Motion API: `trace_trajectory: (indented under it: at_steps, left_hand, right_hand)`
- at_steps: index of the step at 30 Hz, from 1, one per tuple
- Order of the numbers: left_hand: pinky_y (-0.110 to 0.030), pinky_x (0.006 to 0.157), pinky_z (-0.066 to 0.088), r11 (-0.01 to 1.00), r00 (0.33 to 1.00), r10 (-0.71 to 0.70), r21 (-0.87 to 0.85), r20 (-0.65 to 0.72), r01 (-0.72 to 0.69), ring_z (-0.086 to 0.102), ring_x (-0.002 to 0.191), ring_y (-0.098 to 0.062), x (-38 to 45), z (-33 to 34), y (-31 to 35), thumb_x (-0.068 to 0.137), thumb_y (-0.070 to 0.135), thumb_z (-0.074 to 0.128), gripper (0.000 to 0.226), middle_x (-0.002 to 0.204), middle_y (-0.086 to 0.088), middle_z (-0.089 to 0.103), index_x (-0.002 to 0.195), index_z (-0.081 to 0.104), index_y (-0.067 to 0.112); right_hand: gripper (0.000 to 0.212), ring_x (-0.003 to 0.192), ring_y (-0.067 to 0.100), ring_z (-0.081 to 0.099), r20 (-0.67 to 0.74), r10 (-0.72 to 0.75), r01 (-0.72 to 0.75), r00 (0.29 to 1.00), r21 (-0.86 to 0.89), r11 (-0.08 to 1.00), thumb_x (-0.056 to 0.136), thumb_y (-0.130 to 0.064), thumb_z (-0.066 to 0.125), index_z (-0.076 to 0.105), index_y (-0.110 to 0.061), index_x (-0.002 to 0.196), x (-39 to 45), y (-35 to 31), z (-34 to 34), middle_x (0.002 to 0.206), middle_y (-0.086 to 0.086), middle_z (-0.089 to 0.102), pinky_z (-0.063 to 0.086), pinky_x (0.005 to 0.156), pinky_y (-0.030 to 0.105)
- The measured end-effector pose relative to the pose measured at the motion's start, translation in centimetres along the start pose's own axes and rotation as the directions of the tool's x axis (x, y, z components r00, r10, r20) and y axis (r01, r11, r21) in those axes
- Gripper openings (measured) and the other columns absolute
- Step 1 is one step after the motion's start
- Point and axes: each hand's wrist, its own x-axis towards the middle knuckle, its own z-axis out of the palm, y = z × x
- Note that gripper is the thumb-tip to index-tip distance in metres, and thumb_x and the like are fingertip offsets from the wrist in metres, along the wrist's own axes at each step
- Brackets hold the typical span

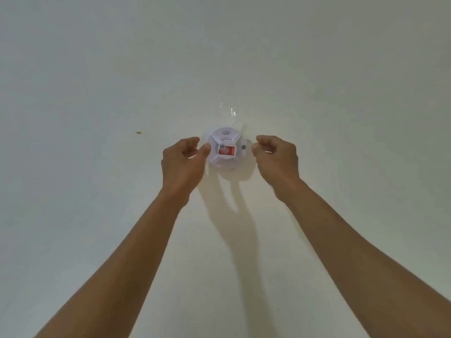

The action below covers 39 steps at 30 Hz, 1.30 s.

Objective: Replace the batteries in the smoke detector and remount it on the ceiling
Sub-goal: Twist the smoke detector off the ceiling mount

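A white round smoke detector (225, 148) with a red label sits against the pale ceiling (97, 69). Strips of clear tape (229, 111) run from its top edge onto the ceiling. My left hand (183, 162) is just left of the detector, its fingers loosely curled and its thumb tip touching the detector's left rim. My right hand (277, 159) is a little to the right of the detector, not touching its body. Its fingers are curled with the thumb against the forefinger. Whether it pinches a tape end is too unclear to tell.
A small green speck (138, 132) marks the ceiling to the left. Shadows of both arms fall on the ceiling below the detector. Nothing else hangs nearby.
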Motion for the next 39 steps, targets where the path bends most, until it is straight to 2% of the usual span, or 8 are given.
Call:
trace_trajectory:
  at_steps: [3,7,14,22,26,32,36,39]
  left_hand:
    - [-0.037,0.098,0.055,1.000,1.000,-0.015,-0.005,-0.008,0.015,0.068,0.104,-0.009,0.9,0.7,-0.4,0.087,0.029,0.075,0.042,0.111,0.005,0.072,0.126,0.067,0.017]
    - [-0.038,0.093,0.058,1.000,1.000,-0.001,-0.015,-0.007,0.001,0.071,0.096,-0.008,1.5,1.4,-0.7,0.088,0.027,0.074,0.032,0.099,0.008,0.074,0.118,0.071,0.018]
    - [-0.038,0.089,0.060,0.999,1.000,0.011,-0.044,-0.026,-0.012,0.073,0.093,-0.012,2.1,1.9,-1.4,0.088,0.018,0.074,0.026,0.097,0.002,0.077,0.113,0.074,0.013]
    - [-0.041,0.085,0.062,0.993,1.000,-0.025,-0.113,0.011,0.026,0.075,0.089,-0.018,2.4,1.7,-1.4,0.089,0.014,0.074,0.011,0.092,-0.001,0.077,0.097,0.076,0.020]
    - [-0.043,0.085,0.061,0.991,0.999,-0.040,-0.130,0.017,0.042,0.076,0.089,-0.023,2.4,1.7,-1.1,0.089,0.015,0.074,0.009,0.091,-0.004,0.078,0.094,0.076,0.022]
    - [-0.046,0.086,0.061,0.988,0.999,-0.037,-0.151,0.009,0.038,0.075,0.092,-0.027,2.5,1.8,0.1,0.089,0.016,0.074,0.008,0.089,-0.006,0.078,0.090,0.074,0.023]
    - [-0.043,0.087,0.061,0.986,1.000,-0.028,-0.165,0.007,0.028,0.076,0.090,-0.022,2.2,1.6,0.8,0.089,0.015,0.074,0.010,0.086,-0.001,0.078,0.088,0.074,0.025]
    - [-0.045,0.088,0.060,0.982,1.000,-0.029,-0.184,0.009,0.030,0.075,0.093,-0.026,1.5,1.4,0.9,0.091,0.015,0.072,0.008,0.088,-0.003,0.078,0.090,0.074,0.023]
  right_hand:
    - [0.029,0.079,-0.008,0.059,0.016,0.006,-0.006,1.000,0.005,1.000,0.093,-0.024,0.061,0.067,-0.020,0.121,0.8,0.4,0.8,0.092,-0.019,0.067,0.048,0.067,0.014]
    - [0.027,0.079,0.001,0.063,0.030,0.011,-0.012,0.999,0.046,0.999,0.090,-0.025,0.066,0.070,-0.020,0.116,1.2,1.1,1.9,0.089,-0.016,0.068,0.058,0.086,0.034]
    - [0.020,0.086,0.012,0.069,0.008,0.009,-0.010,1.000,0.100,0.995,0.089,-0.020,0.070,0.073,-0.021,0.109,1.7,1.9,3.1,0.084,-0.013,0.068,0.060,0.084,0.041]
    - [0.018,0.090,0.013,0.070,0.002,0.018,-0.018,1.000,0.161,0.987,0.091,-0.020,0.068,0.071,-0.019,0.109,1.9,2.1,3.3,0.088,-0.010,0.069,0.060,0.084,0.040]
    - [0.021,0.093,0.020,0.072,0.033,0.032,-0.039,0.999,0.233,0.972,0.091,-0.017,0.068,0.071,-0.011,0.111,2.2,2.1,3.1,0.093,0.002,0.073,0.062,0.076,0.033]
    - [0.018,0.091,0.021,0.074,0.034,0.075,-0.081,0.997,0.272,0.959,0.091,-0.017,0.069,0.074,-0.010,0.106,2.9,1.7,3.1,0.094,0.005,0.076,0.062,0.081,0.038]
    - [0.020,0.092,0.021,0.073,0.035,0.063,-0.071,0.997,0.298,0.952,0.091,-0.015,0.068,0.073,-0.008,0.109,2.7,1.2,2.7,0.098,0.007,0.075,0.062,0.082,0.038]
    - [0.019,0.092,0.023,0.073,0.031,0.037,-0.044,0.999,0.300,0.953,0.090,-0.016,0.070,0.074,-0.009,0.108,2.0,0.9,2.3,0.100,0.007,0.074,0.062,0.082,0.038]
